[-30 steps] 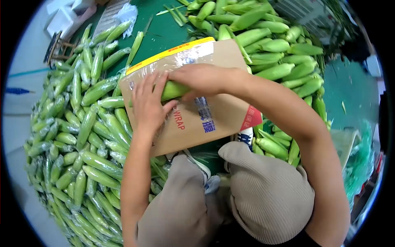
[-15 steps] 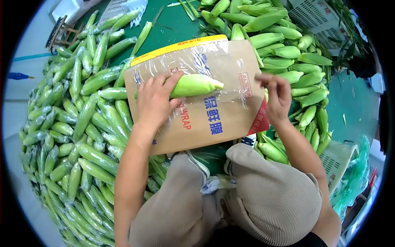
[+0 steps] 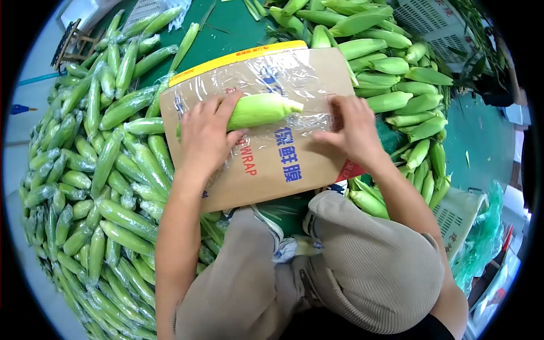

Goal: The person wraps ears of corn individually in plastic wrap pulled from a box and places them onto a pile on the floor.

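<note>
A green ear of corn in its husk (image 3: pixel 258 111) lies across a sheet of clear plastic wrap (image 3: pixel 249 76) on a printed cardboard box (image 3: pixel 243 190). My left hand (image 3: pixel 208 127) is closed over the ear's left end, pressing it against the box. Its tapered end points right. My right hand (image 3: pixel 354 130) rests at the right side of the box, thumb apart from the fingers, over the film's edge; its fingertips are partly hidden, so I cannot tell whether they pinch the film.
Many film-wrapped ears of corn (image 3: pixel 127 218) are heaped on the left. Unwrapped ears (image 3: pixel 391 65) pile up at the back and right on the green floor (image 3: pixel 476 147). Plastic crates (image 3: pixel 462 218) stand at the right and back right. My knees (image 3: pixel 374 260) are below the box.
My right hand has come down and left from above the box's right edge onto its surface, its fingers spreading. My left hand still holds the ear. The whole view has shifted slightly.
</note>
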`<action>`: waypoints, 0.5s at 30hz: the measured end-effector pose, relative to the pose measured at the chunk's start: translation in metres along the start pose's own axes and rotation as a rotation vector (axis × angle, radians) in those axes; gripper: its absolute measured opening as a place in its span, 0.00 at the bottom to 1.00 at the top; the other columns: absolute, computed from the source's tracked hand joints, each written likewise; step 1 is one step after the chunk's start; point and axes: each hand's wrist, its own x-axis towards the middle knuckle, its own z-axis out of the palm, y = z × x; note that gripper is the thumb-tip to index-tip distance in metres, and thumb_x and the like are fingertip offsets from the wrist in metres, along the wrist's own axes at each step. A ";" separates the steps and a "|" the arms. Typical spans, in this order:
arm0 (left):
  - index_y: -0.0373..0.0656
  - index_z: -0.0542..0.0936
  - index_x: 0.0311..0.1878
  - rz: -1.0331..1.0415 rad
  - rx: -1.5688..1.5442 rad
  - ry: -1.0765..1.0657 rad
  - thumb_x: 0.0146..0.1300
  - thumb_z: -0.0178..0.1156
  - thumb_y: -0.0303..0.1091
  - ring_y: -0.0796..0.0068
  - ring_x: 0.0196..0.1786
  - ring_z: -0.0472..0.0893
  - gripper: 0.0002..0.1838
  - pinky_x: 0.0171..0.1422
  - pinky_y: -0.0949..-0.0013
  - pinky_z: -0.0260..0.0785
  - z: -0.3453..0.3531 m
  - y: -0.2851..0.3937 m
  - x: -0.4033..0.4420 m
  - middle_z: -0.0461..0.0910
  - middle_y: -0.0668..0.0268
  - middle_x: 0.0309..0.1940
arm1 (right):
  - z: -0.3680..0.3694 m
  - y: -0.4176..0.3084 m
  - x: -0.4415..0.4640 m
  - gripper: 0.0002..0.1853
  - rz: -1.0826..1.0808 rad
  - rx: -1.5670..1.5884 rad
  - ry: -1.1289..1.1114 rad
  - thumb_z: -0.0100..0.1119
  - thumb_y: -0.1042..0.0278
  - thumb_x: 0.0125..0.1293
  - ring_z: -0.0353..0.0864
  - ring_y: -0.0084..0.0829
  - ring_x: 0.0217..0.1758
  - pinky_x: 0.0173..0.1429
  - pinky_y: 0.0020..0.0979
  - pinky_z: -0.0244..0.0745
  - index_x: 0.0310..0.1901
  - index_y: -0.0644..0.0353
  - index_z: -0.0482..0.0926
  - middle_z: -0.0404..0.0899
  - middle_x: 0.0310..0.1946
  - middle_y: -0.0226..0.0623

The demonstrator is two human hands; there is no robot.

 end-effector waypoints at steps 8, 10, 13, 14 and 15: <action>0.57 0.73 0.76 0.016 0.011 -0.011 0.55 0.79 0.38 0.54 0.62 0.79 0.43 0.67 0.52 0.69 -0.009 -0.005 -0.001 0.80 0.63 0.60 | 0.001 -0.014 0.003 0.07 0.317 1.168 -0.060 0.64 0.67 0.78 0.81 0.20 0.43 0.49 0.26 0.77 0.45 0.63 0.84 0.84 0.39 0.27; 0.56 0.73 0.77 0.013 0.006 -0.060 0.56 0.79 0.40 0.54 0.63 0.78 0.43 0.68 0.52 0.69 -0.008 -0.005 0.002 0.80 0.63 0.62 | 0.017 -0.043 0.023 0.06 0.047 0.900 0.099 0.65 0.69 0.76 0.84 0.30 0.46 0.53 0.31 0.79 0.45 0.63 0.84 0.86 0.43 0.35; 0.55 0.72 0.77 0.022 -0.003 -0.061 0.57 0.78 0.42 0.54 0.66 0.77 0.43 0.71 0.51 0.69 -0.007 -0.006 0.009 0.79 0.62 0.63 | 0.032 -0.059 0.058 0.21 -0.446 0.276 0.128 0.76 0.63 0.64 0.83 0.45 0.55 0.60 0.43 0.79 0.54 0.60 0.80 0.83 0.50 0.42; 0.53 0.73 0.77 0.102 0.007 -0.063 0.58 0.78 0.46 0.54 0.69 0.74 0.43 0.75 0.51 0.67 -0.004 -0.012 0.010 0.76 0.61 0.66 | 0.036 -0.067 0.062 0.25 -0.450 0.181 0.079 0.77 0.61 0.61 0.82 0.45 0.56 0.60 0.44 0.78 0.57 0.59 0.79 0.82 0.51 0.42; 0.52 0.73 0.76 0.153 -0.065 0.040 0.56 0.79 0.49 0.53 0.70 0.74 0.44 0.75 0.51 0.67 -0.004 -0.020 0.008 0.76 0.60 0.66 | 0.039 -0.075 0.065 0.30 -0.455 0.088 0.028 0.79 0.59 0.59 0.81 0.46 0.57 0.61 0.45 0.78 0.59 0.58 0.77 0.81 0.51 0.41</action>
